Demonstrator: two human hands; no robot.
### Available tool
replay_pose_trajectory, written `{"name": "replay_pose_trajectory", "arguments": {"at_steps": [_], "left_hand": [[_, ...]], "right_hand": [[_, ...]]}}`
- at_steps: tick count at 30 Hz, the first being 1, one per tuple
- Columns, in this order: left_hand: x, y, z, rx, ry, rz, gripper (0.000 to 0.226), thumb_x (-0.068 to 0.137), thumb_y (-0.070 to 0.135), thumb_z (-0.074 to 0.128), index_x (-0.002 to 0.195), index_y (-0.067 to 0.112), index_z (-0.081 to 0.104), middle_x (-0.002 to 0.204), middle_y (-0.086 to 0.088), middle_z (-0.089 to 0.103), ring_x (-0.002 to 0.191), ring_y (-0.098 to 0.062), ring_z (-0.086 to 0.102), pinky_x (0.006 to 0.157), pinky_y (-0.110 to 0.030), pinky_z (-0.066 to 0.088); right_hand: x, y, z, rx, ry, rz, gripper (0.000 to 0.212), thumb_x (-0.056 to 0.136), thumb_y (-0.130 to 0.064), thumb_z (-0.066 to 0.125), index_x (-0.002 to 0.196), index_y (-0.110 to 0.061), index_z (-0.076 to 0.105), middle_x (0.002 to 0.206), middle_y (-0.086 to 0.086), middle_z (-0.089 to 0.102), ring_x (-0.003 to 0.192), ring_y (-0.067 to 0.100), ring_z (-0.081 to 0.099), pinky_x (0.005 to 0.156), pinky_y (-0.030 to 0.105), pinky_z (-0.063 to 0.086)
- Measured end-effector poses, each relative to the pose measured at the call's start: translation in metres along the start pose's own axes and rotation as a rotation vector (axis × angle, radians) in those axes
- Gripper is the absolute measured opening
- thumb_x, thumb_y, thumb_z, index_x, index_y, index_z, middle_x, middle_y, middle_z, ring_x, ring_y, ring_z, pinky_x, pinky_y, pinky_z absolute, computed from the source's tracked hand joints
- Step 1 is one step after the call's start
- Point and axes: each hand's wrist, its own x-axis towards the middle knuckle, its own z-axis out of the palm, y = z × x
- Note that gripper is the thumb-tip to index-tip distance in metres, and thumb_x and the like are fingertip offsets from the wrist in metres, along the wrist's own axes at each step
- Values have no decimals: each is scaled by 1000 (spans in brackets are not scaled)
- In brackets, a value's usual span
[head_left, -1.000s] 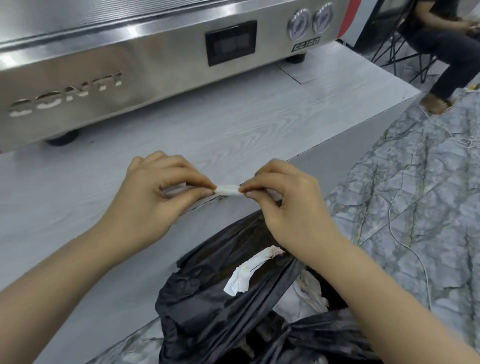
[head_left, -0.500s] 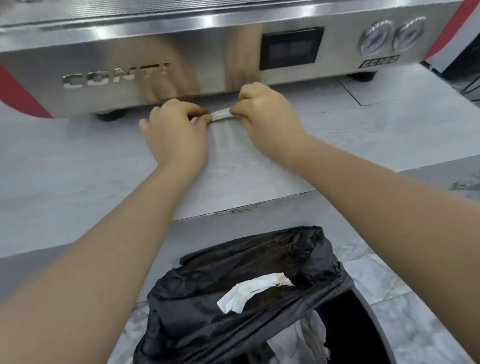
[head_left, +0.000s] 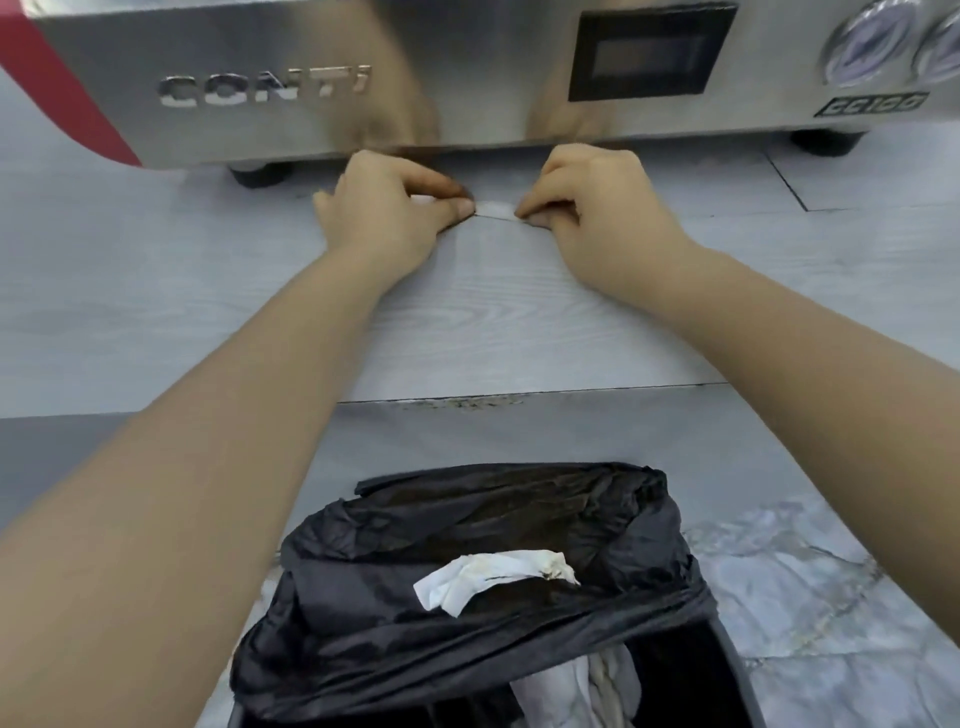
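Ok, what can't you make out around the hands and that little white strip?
Head view:
- white strip: ends hidden under the pinching fingertips of the left hand and right hand; too small to identify.
- steel machine: top cut off by the frame edge; its gauges blurred.
- bin: contents mostly covered by the black bag.

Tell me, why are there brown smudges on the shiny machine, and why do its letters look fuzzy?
Head view: the steel machine mirrors the left hand and right hand as brown smears above them; the CONTI letters are smeared by blur, probably camera motion; the white strip that both hands pinch looks sharper.
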Motion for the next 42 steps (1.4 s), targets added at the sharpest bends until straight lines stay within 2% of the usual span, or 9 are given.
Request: {"name": "replay_pose_trajectory", "arguments": {"at_steps": [7,16,22,25,28,30,33,39,42], "left_hand": [[-62,-2,-15,-133,-73,176,5,74,55,71,77,51,72,84,25,70,92,-7,66,94,-55,45],[-166,8,-39,-141,-71,227,4,78,49,70,79,47,74,89,26,68,93,-11,55,89,-53,39],[-93,20,-22,-179,1,230,14,77,53,70,85,43,76,85,19,71,91,-9,62,86,-58,45],[-47,26,1,-67,13,182,6,81,50,71,82,44,74,85,20,67,100,-9,60,94,-42,38],[-33,27,16,3,-18,150,5,83,47,72,81,42,74,88,22,66,108,-7,57,91,-34,29],[-43,27,15,-50,-60,161,7,80,49,73,78,43,74,87,23,68,102,-6,61,98,-43,37],[-87,28,5,-98,-112,259,16,77,55,69,87,43,75,88,21,72,93,-11,64,92,-54,43],[-168,43,-12,-44,-136,304,6,82,49,73,81,44,75,86,27,67,92,-7,53,89,-25,23],[-155,55,-2,-175,-130,278,6,81,47,73,82,41,76,86,24,69,92,-7,55,91,-36,34]], "right_hand": [[-51,-15,-22,124,-33,-57,17,84,2,65,89,-9,77,87,4,67,80,18,62,76,23,46],[-124,-52,-47,174,-130,-53,19,83,6,67,91,-9,75,88,2,63,83,14,58,73,15,42],[-67,-20,-55,116,-1,-30,12,85,-4,67,89,-12,76,87,4,66,82,11,58,75,10,39],[-32,10,-41,65,-13,14,17,84,-2,64,89,-13,77,89,4,67,81,14,59,72,2,33],[-28,24,-31,62,-50,25,19,82,1,65,88,-12,77,88,4,67,82,19,62,73,9,37],[-42,22,-34,88,-31,15,18,81,3,65,87,-10,77,87,5,67,82,20,62,75,17,42],[-83,9,-49,123,-20,-25,20,79,7,67,86,-9,76,85,5,66,81,20,61,76,23,44],[-150,-15,-73,130,-110,-88,25,80,13,65,91,-7,74,89,6,63,84,21,58,70,23,44],[-145,-1,-82,164,-69,-20,23,82,10,65,91,-9,75,89,3,63,85,17,59,74,18,44]]}}
